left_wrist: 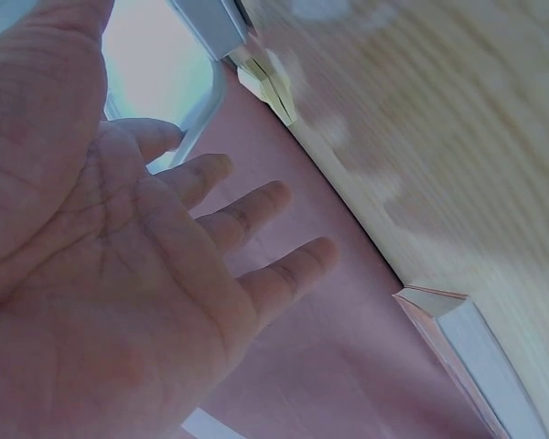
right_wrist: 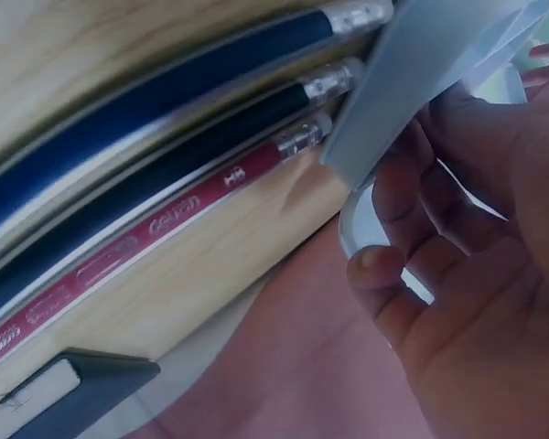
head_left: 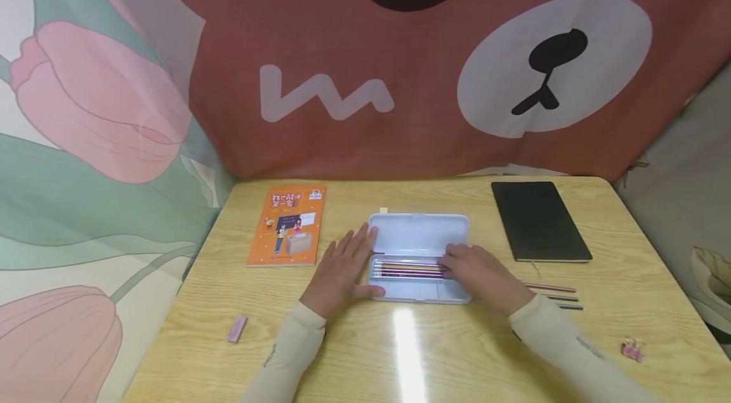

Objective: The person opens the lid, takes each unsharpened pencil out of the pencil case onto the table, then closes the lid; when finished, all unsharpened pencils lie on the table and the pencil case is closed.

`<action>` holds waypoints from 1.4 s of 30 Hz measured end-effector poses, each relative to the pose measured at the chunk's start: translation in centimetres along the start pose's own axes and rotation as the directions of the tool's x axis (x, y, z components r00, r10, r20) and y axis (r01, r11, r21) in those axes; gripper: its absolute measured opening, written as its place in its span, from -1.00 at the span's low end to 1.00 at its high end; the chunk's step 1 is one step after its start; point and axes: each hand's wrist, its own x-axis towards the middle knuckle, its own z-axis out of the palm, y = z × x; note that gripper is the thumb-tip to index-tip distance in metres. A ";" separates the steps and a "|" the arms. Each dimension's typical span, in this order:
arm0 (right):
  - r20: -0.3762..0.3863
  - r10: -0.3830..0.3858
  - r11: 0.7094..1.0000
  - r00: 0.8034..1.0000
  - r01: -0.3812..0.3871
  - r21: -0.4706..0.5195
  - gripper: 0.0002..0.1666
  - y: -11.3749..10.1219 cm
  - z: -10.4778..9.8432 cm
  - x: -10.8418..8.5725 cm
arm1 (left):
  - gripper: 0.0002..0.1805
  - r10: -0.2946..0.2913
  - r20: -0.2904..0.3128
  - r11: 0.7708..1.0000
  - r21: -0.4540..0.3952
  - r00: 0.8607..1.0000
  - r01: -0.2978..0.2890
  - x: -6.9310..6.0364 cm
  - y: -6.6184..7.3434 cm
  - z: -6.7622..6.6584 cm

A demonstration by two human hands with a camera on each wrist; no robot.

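A pale blue-white pencil case (head_left: 419,235) lies open on the wooden table, its lid tipped back. Several pencils (head_left: 408,270) lie side by side in its rear part. My left hand (head_left: 342,270), fingers spread and straight, rests against the case's left side, thumb at the front corner. In the left wrist view the left palm (left_wrist: 119,265) shows with nothing in it. My right hand (head_left: 482,273) reaches over the case's right end, fingers curled at the pencils' right ends. The right wrist view shows its bent fingers (right_wrist: 412,210) by the case wall (right_wrist: 380,101); the fingertips' contact is hidden.
Three loose pencils (head_left: 556,297) lie right of the case, partly behind the right forearm. An orange book (head_left: 291,225) is at back left, a black notebook (head_left: 539,222) at back right. A small mauve block (head_left: 237,329) and pink binder clips (head_left: 632,350) lie nearer the front.
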 end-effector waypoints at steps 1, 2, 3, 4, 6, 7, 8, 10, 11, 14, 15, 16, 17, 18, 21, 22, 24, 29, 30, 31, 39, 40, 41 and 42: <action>-0.005 0.004 1.000 1.000 -0.004 0.002 -0.84 0.0 0.0 0.0 | 0.37 0.000 0.000 1.000 0.002 1.000 0.000 0.0 0.0 0.0; -0.010 0.009 1.000 1.000 -0.009 0.008 -0.85 -0.1 0.1 0.0 | 0.37 0.001 0.000 1.000 0.003 1.000 -0.001 0.0 0.0 0.0; -0.014 0.015 1.000 1.000 -0.014 0.014 -0.86 -0.1 0.1 0.0 | 0.37 0.002 -0.001 1.000 0.003 1.000 -0.002 0.0 0.0 0.0; -0.017 0.021 1.000 1.000 -0.021 0.022 -0.86 -0.1 0.1 0.0 | 0.37 0.002 -0.002 1.000 0.005 1.000 -0.002 0.1 0.0 0.0; -0.022 0.022 0.999 1.000 -0.021 0.027 -0.86 0.0 0.1 0.1 | 0.36 0.003 -0.002 1.000 0.010 1.000 -0.003 0.1 0.0 0.0; -0.022 0.021 0.999 1.000 -0.021 0.027 -0.85 0.0 0.0 0.1 | 0.36 0.004 -0.002 1.000 0.013 1.000 -0.004 0.1 0.0 0.0; -0.021 0.016 1.000 1.000 -0.015 0.024 -0.84 0.0 -0.1 0.1 | 0.36 0.004 -0.001 1.000 0.015 1.000 -0.004 0.1 0.0 0.0; -0.018 0.005 1.000 1.000 -0.005 0.011 -0.76 0.1 -0.3 0.0 | 0.37 0.011 -0.005 1.000 0.018 1.000 -0.011 0.0 0.0 -0.1; -0.014 0.000 1.000 1.000 0.000 0.007 -0.69 0.2 -0.5 -0.1 | 0.37 0.017 -0.012 1.000 0.019 1.000 -0.017 0.0 0.0 -0.1; -0.008 0.000 1.000 1.000 0.000 -0.025 -0.51 0.4 -1.4 -0.7 | 0.37 0.032 -0.022 0.999 0.020 0.999 -0.032 0.0 0.1 -0.2; -0.014 -0.007 0.999 1.000 0.007 -0.032 -0.46 0.6 -1.7 -1.2 | 0.37 0.036 -0.024 0.999 0.021 0.999 -0.035 0.0 0.1 -0.2; -0.027 -0.019 0.999 0.999 0.018 -0.030 -0.44 0.9 -2.0 -1.7 | 0.37 0.038 -0.026 0.999 0.022 0.999 -0.037 0.0 0.1 -0.2; -0.050 -0.029 0.999 0.998 0.028 -0.017 -0.44 1.2 -2.3 -2.2 | 0.37 0.036 -0.025 0.999 0.022 0.999 -0.036 0.0 0.1 -0.2; -0.070 -0.040 0.999 0.997 0.042 0.031 -0.47 1.6 -2.6 -2.9 | 0.37 0.034 -0.022 0.999 0.024 0.999 -0.033 0.0 0.1 -0.2; -0.147 -0.058 0.992 0.987 0.073 0.104 -0.55 3.0 -3.2 -5.2 | 0.37 0.029 -0.020 0.999 0.025 0.999 -0.028 0.0 0.1 -0.2; -0.171 -0.048 0.991 0.984 0.068 0.113 -0.56 3.3 -3.4 -6.0 | 0.36 0.029 -0.022 0.999 0.022 0.999 -0.028 0.0 0.2 -0.2; -0.169 0.006 0.994 0.986 0.013 0.110 -0.56 3.7 -4.1 -7.7 | 0.35 0.026 -0.021 1.000 0.016 0.999 -0.026 0.0 0.2 -0.2; -0.107 0.161 0.987 0.981 -0.160 0.017 -0.53 4.4 -5.3 -11.8 | 0.35 0.013 -0.012 1.000 -0.004 1.000 -0.013 0.0 0.1 -0.1; -0.101 0.189 0.982 0.977 -0.187 0.025 -0.54 4.5 -5.3 -12.5 | 0.35 0.008 -0.007 1.000 -0.005 1.000 -0.009 0.0 0.0 -0.1; -0.098 0.208 0.978 0.973 -0.206 0.033 -0.55 4.6 -5.2 -13.3 | 0.35 0.010 -0.009 1.000 -0.008 1.000 -0.010 -0.1 0.0 -0.1; -0.010 0.334 0.942 0.943 -0.334 0.021 -0.58 4.6 -4.7 -17.1 | 0.35 0.016 -0.003 1.000 -0.022 1.000 -0.016 0.1 -0.1 -0.1; 0.011 0.350 0.937 0.937 -0.350 0.010 -0.58 4.6 -4.7 -17.3 | 0.34 0.020 -0.007 1.000 -0.021 1.000 -0.020 0.1 -0.1 -0.1; 0.032 0.365 0.931 0.930 -0.365 -0.002 -0.59 4.6 -4.8 -17.5 | 0.34 0.020 -0.007 1.000 -0.021 1.000 -0.020 0.1 -0.1 -0.1; 0.056 0.382 0.924 0.923 -0.382 -0.011 -0.60 4.6 -4.8 -17.6 | 0.34 0.020 -0.008 1.000 -0.022 1.000 -0.021 0.1 -0.1 -0.1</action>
